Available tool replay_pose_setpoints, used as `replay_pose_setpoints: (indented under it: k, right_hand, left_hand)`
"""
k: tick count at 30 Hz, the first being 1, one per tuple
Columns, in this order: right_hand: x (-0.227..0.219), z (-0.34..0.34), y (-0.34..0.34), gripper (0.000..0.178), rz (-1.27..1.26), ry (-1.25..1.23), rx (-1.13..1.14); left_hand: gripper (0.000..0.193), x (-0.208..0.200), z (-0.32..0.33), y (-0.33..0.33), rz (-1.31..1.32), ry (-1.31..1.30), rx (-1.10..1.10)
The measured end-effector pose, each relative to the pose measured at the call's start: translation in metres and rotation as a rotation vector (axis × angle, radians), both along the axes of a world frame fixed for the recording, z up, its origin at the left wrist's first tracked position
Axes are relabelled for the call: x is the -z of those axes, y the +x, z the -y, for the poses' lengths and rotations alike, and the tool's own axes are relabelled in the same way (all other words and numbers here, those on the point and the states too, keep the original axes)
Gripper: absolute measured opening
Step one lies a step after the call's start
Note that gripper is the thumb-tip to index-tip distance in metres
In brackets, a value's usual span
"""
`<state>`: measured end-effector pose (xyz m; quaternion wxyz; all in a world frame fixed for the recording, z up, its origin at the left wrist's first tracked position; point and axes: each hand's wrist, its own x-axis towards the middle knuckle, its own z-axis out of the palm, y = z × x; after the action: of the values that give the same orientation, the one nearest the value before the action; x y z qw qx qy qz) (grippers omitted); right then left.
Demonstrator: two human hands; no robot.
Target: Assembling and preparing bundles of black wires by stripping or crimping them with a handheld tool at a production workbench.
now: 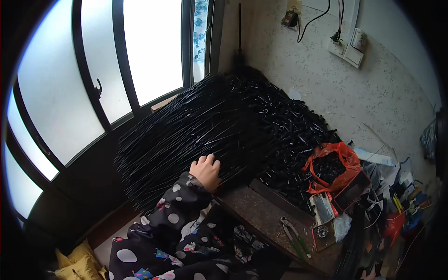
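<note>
My left hand (205, 172), in a dark sleeve with white dots, lies at the near edge of a large heap of long thin black rods (172, 135). Its fingers curl down over the rods, and their tips are hidden among them. Beyond and to the right spreads a pile of short black tube-like pieces (284, 121). At the lower right rim a small, dim part of my right hand (371, 274) shows beside dark strands (350, 249); its fingers are too unclear to read.
A worn brown board (266, 212) carries green-handled pincers (294, 238) and a small dish of metal bits (322, 231). A red plastic bag (347, 156) holds black pieces. Loose bags and tools clutter the right. Windows (154, 46) stand left, a spotted wall (308, 60) behind.
</note>
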<state>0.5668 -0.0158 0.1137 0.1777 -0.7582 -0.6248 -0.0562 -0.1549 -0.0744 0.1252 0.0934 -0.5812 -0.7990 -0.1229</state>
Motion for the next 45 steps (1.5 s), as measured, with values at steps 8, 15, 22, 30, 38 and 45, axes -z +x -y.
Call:
replay_pose_setpoints:
  k: [8,15,22,30,38,45]
  right_hand:
    - [0.055,-0.019,-0.014,0.059,0.191,-0.537,0.122]
    - [0.0,0.036,-0.122,0.035,0.283,0.079,-0.126]
    - [-0.022,0.049,-0.268,0.026,-0.175,0.189,-0.547]
    - [0.054,0.023,-0.331,0.022,-0.299,0.188,-0.929]
    - [0.076,0.001,-0.311,0.03,-0.244,-0.083,-0.934]
    - [0.069,0.0,-0.298,0.03,-0.132,-0.205,-0.835]
  left_hand:
    - [0.028,0.037,-0.031,-0.091,-0.031,-0.042,-0.431]
    - [0.009,0.034,-0.032,-0.09,-0.104,0.058,-0.382]
    - [0.01,0.007,-0.04,-0.1,-0.179,0.185,-0.243]
    - [0.024,0.031,-0.034,-0.115,-0.21,0.162,-0.203]
    - [0.04,-0.135,-0.056,-0.027,0.749,0.122,0.203]
    - [0.029,-0.142,-0.161,0.107,1.11,0.661,0.61]
